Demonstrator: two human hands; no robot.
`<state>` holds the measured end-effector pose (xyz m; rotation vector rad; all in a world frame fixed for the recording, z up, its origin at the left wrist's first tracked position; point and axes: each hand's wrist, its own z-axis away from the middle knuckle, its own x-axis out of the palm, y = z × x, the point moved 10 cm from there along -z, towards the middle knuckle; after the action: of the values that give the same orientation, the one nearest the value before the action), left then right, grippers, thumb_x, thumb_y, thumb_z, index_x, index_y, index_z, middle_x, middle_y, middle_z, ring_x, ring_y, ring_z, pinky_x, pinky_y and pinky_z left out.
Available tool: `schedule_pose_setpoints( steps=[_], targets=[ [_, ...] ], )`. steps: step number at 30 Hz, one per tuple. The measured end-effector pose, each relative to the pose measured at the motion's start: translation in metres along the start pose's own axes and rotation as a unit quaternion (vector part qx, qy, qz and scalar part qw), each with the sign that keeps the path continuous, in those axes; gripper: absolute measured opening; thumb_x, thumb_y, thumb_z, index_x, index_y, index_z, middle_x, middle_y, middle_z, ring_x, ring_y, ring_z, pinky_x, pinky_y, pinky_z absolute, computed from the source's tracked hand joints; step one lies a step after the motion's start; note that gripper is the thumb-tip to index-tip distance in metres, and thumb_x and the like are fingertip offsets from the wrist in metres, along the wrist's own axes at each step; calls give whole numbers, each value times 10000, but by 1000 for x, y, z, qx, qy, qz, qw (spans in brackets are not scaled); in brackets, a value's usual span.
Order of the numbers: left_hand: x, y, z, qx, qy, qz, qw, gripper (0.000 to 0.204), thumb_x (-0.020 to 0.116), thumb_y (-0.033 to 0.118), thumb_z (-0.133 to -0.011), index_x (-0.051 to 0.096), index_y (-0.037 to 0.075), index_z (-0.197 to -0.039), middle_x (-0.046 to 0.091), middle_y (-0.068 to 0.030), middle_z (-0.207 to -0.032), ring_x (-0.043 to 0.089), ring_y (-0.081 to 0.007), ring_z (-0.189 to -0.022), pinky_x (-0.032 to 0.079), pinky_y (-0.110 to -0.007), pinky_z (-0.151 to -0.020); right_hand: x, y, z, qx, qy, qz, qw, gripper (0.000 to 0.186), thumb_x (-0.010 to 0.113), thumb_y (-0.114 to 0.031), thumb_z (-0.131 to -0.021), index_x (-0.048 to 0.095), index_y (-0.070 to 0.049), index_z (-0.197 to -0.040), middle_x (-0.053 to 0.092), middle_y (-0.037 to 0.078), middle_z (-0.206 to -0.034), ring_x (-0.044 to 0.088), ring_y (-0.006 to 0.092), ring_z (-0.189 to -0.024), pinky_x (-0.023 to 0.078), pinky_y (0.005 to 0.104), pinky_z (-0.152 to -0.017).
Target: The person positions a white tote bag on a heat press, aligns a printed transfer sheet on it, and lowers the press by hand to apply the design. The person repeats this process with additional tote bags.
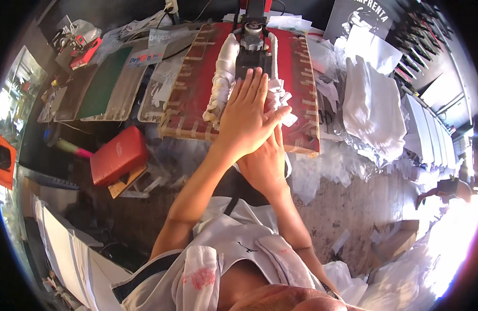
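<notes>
My left hand (249, 115) lies flat over a narrow black board (249, 60), its fingers straight and its thumb apart to the right. Beneath it and nearer to me is my right hand (265, 165). Most of its fingers are covered by the left hand; the part that shows is stretched out. White cloth is bunched along both sides of the board, a long roll (224, 72) on the left and crumpled folds (279, 96) on the right. A metal clamp with a round knob (253, 28) sits at the board's far end. Neither hand grips anything visible.
A red board with taped edges (195, 78) lies under the black one. To the left are a green panel (105, 83) and a red box (119, 155). At right, white folded cloth (371, 103) rests on clear plastic bags. A cardboard box (397, 243) stands lower right.
</notes>
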<state>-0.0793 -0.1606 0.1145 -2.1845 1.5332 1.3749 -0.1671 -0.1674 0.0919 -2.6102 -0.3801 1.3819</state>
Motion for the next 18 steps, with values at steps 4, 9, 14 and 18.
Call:
schedule_pose_setpoints(
  steps=[4, 9, 14, 18],
  targets=[
    [0, -2, 3, -10, -12, 45, 999, 800, 572, 547, -1043, 480, -92, -1515, 478, -288, -1586, 374, -402, -1548, 292, -492, -1281, 8, 1, 0, 15, 4, -6, 1000, 676, 696, -322, -927, 530, -47, -1522, 481, 188, -1588, 342, 395, -1542, 212, 592, -1289],
    [-4, -2, 6, -1, 23, 8, 1000, 681, 594, 450, -1047, 523, -62, -1491, 531, -275, -1544, 414, -415, -1521, 348, -495, -1248, 14, 6, 1, 7, 13, 16, 1000, 684, 678, -339, -936, 513, -67, -1541, 491, 162, -1587, 349, 387, -1538, 209, 587, -1288],
    [-5, -1, 4, 0, 26, 20, 999, 538, 562, 305, -1074, 540, -52, -1476, 579, -252, -1500, 445, -413, -1497, 380, -510, -1218, 13, 9, 0, 10, 9, 10, 1000, 704, 689, -336, -928, 498, -61, -1547, 496, 165, -1577, 356, 383, -1531, 207, 569, -1294],
    [-2, -3, 3, -22, 8, 27, 999, 484, 558, 263, -1083, 561, 1, -1491, 568, -188, -1540, 440, -388, -1505, 373, -499, -1218, 10, 10, -1, 8, 17, -8, 1000, 711, 707, -315, -915, 499, -37, -1535, 507, 184, -1557, 368, 385, -1520, 211, 564, -1292]
  ],
)
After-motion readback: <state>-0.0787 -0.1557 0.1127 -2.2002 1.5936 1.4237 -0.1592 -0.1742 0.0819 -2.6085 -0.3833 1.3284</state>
